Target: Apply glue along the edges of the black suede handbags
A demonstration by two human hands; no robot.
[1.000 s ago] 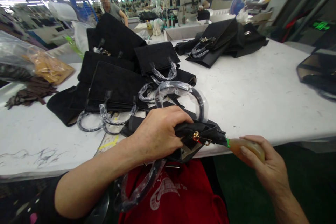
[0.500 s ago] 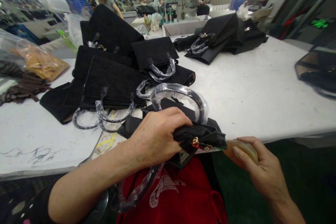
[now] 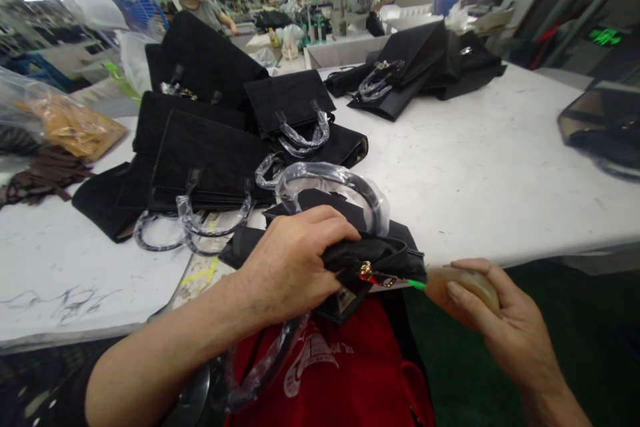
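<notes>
My left hand (image 3: pixel 295 263) is closed on the top edge of a black handbag (image 3: pixel 370 247), thumb beneath and fingers over it. A gold zipper pull (image 3: pixel 367 271) shows at the bag's near end. One plastic-wrapped handle (image 3: pixel 340 177) stands up behind my hand; another wrapped handle (image 3: pixel 260 373) hangs below, over my red apron (image 3: pixel 350 373). In my right hand (image 3: pixel 510 327), fingers wrap round a rounded amber object (image 3: pixel 460 290), perhaps a small bottle or tool grip. Its bright green tip (image 3: pixel 417 285) points at the bag's zipper end; whether it touches cannot be made out.
Several black handbags (image 3: pixel 210 153) with wrapped handles are piled left on the white table (image 3: pixel 475 180). More black bags (image 3: pixel 415 73) lie at the back. A plastic bag of tan pieces (image 3: pixel 75 123) is far left, a dark bag (image 3: pixel 600 127) far right. A person (image 3: pixel 203 7) is behind.
My right hand has drawn slightly away to the right with the amber object, so more of the green tip shows. The left hand keeps its hold; the whole view has shifted a little.
</notes>
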